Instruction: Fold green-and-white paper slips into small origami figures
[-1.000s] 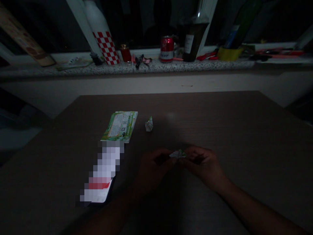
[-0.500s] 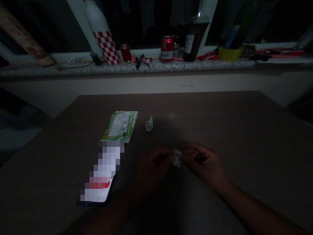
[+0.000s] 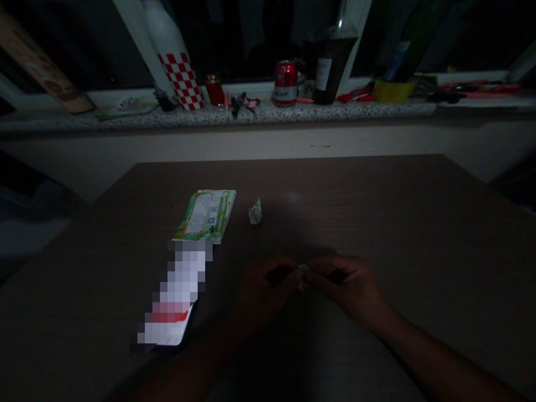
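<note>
Between the fingertips of both hands is a small folded piece of printed paper (image 3: pixel 302 285), mostly covered by the thumbs. My left hand (image 3: pixel 268 285) pinches it from the left, my right hand (image 3: pixel 347 279) from the right, and the thumbs nearly meet over it. Beyond my left hand, a small folded paper shape (image 3: pixel 255 213) with a pointed green tip stands on the table. Further left lies a green-and-white printed booklet or stack of sheets (image 3: pixel 205 216). Nearer to me is a phone (image 3: pixel 170 336), its lit screen mostly blurred out.
The dark wooden table (image 3: pixel 377 195) ends at a wall below a granite windowsill (image 3: pixel 259 114). Along the sill stand a red-and-white checkered bottle (image 3: pixel 182 78), a small red jar (image 3: pixel 215 91), a red can (image 3: pixel 285 84), a dark bottle (image 3: pixel 330 72) and a yellow container (image 3: pixel 393 91).
My right fingers have come down and closed in toward the left thumb. Less of the held paper shows now, and it looks narrower. The other items have stayed put.
</note>
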Available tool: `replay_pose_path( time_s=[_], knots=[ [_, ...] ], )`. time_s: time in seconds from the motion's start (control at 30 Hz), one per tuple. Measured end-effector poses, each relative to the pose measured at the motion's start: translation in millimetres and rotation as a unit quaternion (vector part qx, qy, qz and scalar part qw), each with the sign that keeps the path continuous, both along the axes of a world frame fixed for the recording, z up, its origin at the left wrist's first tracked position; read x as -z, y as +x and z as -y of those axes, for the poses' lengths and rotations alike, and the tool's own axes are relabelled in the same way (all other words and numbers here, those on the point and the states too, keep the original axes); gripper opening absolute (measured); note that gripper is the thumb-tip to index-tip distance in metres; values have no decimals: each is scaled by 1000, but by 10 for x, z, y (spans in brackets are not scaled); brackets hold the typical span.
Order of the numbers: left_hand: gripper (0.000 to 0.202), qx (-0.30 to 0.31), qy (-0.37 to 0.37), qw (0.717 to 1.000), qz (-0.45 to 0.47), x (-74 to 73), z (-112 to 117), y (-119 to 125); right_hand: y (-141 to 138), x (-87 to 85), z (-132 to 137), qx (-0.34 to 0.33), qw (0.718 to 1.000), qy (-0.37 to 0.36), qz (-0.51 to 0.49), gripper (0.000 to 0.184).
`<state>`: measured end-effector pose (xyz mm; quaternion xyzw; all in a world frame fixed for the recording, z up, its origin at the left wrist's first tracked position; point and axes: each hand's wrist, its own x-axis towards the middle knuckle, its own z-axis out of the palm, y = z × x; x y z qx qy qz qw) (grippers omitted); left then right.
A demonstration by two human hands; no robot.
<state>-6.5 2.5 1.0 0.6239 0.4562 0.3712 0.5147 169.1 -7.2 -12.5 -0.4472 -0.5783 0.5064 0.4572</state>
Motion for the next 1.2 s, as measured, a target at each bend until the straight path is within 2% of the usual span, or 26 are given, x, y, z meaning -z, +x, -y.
replay_pose_path(
  time_s=[0.37,0.53,0.7,0.93,1.1,1.2],
  knots=[
    [9,27,9,999,-35,9,-7,-5,-5,-21,22,-29,998,-35,-35,12],
    [16,41,4,999,-23,7,3,-16,-10,-12,43,-19,1000,2,5,10],
    [15,19,-30,999,37,16,1,16,-13,-19,45,-4,999,31,37,11],
    [16,3,-46,997,66,33,9,30,-38,-8,23,-15,998,-51,-40,15],
    [18,28,-69,994,75,78,12,17,-38,-20,3,1,996,-55,-65,17],
    [19,19,-86,994,60,58,0,22,-34,-14,-7,-14,994,-68,-81,17]
  ],
)
